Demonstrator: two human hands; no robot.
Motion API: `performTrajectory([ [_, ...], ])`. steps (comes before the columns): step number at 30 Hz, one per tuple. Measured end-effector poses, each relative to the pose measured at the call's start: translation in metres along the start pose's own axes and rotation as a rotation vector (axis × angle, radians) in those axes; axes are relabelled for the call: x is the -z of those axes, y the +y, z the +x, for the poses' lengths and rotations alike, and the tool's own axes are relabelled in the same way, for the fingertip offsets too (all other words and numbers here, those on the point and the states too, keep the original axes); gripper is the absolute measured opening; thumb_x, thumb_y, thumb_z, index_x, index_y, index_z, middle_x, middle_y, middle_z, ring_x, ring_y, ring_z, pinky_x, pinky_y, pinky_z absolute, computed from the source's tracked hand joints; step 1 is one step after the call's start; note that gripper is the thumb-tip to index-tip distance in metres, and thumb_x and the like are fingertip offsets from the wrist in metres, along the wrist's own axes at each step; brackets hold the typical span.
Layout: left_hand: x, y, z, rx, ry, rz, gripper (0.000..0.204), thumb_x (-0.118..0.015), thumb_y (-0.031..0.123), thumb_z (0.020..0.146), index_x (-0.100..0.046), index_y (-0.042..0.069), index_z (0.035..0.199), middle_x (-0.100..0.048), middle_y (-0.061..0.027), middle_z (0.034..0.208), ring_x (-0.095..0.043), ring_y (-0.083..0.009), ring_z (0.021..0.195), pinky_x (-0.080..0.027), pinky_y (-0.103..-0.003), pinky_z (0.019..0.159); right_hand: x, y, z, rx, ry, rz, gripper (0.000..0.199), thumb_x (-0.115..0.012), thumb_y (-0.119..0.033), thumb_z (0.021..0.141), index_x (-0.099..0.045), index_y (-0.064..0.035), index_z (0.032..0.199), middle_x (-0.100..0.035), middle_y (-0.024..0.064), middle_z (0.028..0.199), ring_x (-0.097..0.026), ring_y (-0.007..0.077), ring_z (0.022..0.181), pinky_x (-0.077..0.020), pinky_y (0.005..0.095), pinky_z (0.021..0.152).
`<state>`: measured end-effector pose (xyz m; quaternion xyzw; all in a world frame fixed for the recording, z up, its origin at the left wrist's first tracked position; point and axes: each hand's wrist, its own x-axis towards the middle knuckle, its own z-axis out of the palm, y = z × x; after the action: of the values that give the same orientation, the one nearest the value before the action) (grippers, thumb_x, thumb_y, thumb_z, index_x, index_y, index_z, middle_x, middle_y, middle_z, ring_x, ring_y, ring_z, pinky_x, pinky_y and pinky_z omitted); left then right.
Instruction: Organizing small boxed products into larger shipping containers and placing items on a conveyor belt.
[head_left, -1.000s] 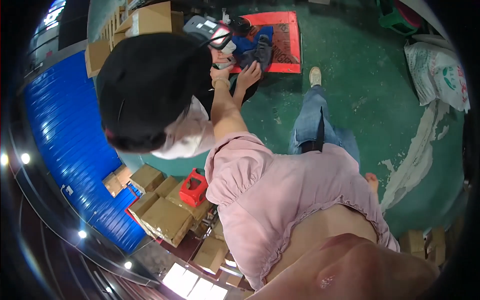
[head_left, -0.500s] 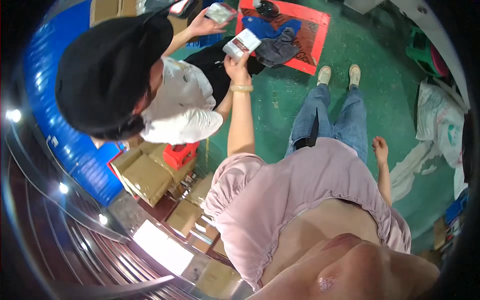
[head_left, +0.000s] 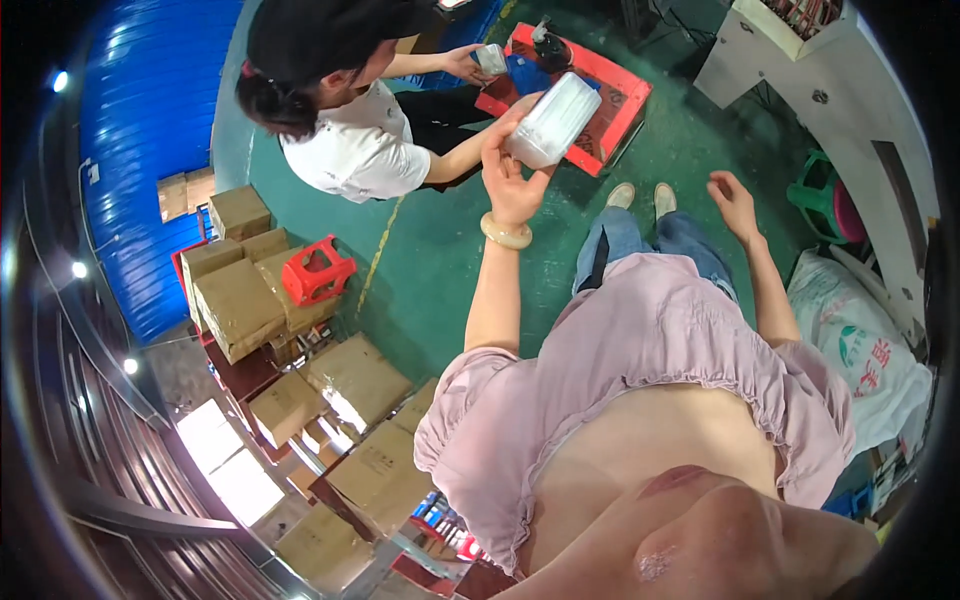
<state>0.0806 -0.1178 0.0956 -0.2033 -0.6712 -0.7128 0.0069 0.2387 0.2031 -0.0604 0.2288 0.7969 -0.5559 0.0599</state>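
Observation:
My left hand (head_left: 515,185), with a pale bangle at the wrist, is raised in front of me and closed around a white rectangular pack (head_left: 560,120) in shiny clear wrap. Thumb and fingers grip its lower end, and the pack is tilted. To the right, my right hand (head_left: 735,205) hangs free, fingers loosely bent and nothing visible in them. Beyond the left hand, a person in a black cap (head_left: 320,40) and white shirt holds a smaller clear-wrapped pack (head_left: 491,60) in one hand (head_left: 463,64).
A red-edged cart (head_left: 637,100) carrying blue cloth and a dark object stands ahead. Cardboard boxes (head_left: 240,305) and a red stool (head_left: 318,270) are at left. At right are a light-coloured machine (head_left: 815,90), a green stool (head_left: 815,195) and a white woven sack (head_left: 850,340).
My left hand has turned the pack, showing its shiny clear face, and it appears larger. My right hand has risen forward. The view has shifted, putting the co-worker farther off and revealing more boxes.

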Motion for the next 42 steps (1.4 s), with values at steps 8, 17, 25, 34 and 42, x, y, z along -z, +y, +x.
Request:
performTrajectory([
  [8, -0.03, 0.045, -0.026, -0.175, -0.035, 0.209, 0.065, -0.065, -0.013, 0.059, -0.044, 0.006, 0.118, -0.041, -0.0181, 0.132, -0.043, -0.0307, 0.121, -0.04, -0.038, 0.097, -0.008, -0.165, 0.01, 0.088, -0.524, 0.64, 0.042, -0.052, -0.035, 0.09, -0.047, -0.0114, 0.125, -0.057, 0.0036, 0.111, -0.056, 0.0144, 0.103, -0.0468, 0.0314, 0.083],
  [17, -0.052, 0.089, -0.048, -0.752, -0.24, 1.011, 0.055, -0.06, -0.008, 0.07, -0.048, 0.007, 0.121, -0.047, -0.0183, 0.126, -0.045, -0.0355, 0.118, -0.042, -0.041, 0.094, -0.023, -0.215, 0.0, 0.082, -0.877, 0.911, 0.061, -0.046, -0.049, 0.09, -0.035, -0.0094, 0.135, -0.05, 0.0052, 0.123, -0.052, 0.0147, 0.109, -0.0443, 0.0319, 0.089],
  [25, -0.069, 0.078, -0.062, 0.526, 0.1, -0.262, 0.048, -0.05, 0.026, 0.088, -0.037, 0.007, 0.131, -0.048, -0.0166, 0.121, -0.058, -0.0335, 0.095, -0.05, -0.038, 0.079, -0.014, -0.216, 0.005, 0.34, -0.724, 0.904, 0.06, -0.047, -0.044, 0.09, -0.032, -0.0074, 0.136, -0.048, 0.006, 0.126, -0.049, 0.0149, 0.113, -0.0414, 0.0316, 0.092],
  [34, -0.075, 0.068, -0.053, 0.776, -0.014, -0.717, 0.063, -0.06, 0.037, 0.081, -0.033, 0.006, 0.13, -0.048, -0.0168, 0.118, -0.06, -0.0299, 0.092, -0.051, -0.036, 0.081, 0.0, -0.216, 0.006, 0.701, -0.685, 0.65, 0.079, -0.063, -0.044, 0.078, -0.028, -0.0078, 0.138, -0.041, 0.01, 0.134, -0.039, 0.0198, 0.124, -0.0293, 0.0338, 0.103],
  [42, -0.093, 0.078, -0.041, 0.253, 0.085, -0.331, 0.099, -0.077, -0.006, 0.055, -0.019, 0.008, 0.135, -0.033, -0.0131, 0.132, -0.041, -0.0226, 0.118, -0.04, -0.035, 0.098, 0.014, -0.205, 0.011, 0.67, -0.623, 0.558, 0.089, -0.071, -0.046, 0.07, -0.029, -0.0078, 0.138, -0.04, 0.0101, 0.134, -0.038, 0.0211, 0.124, -0.0285, 0.0345, 0.104],
])
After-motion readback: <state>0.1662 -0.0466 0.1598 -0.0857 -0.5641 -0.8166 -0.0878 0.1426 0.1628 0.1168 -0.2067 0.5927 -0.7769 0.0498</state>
